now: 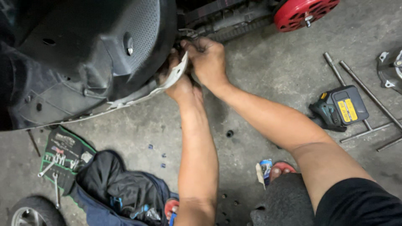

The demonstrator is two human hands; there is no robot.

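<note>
Black plastic fender [83,54] is sitting at upper left; both hands are working at its lower right edge. Left hand [178,81] is gripping the white trim strip [178,73], right hand [207,60] is pinching something at the joint, probably a fastener; next move likely needs a tool. Fingertips and fastener are hidden behind the fender. Cordless driver [339,109] is lying on the floor [251,83].

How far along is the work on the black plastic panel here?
Done: tools are laid out, with T-handle wrenches and a cordless driver on the concrete floor. In hand: left hand and right hand grip the black plastic scooter panel's edge. Left: panel remains attached.
</note>
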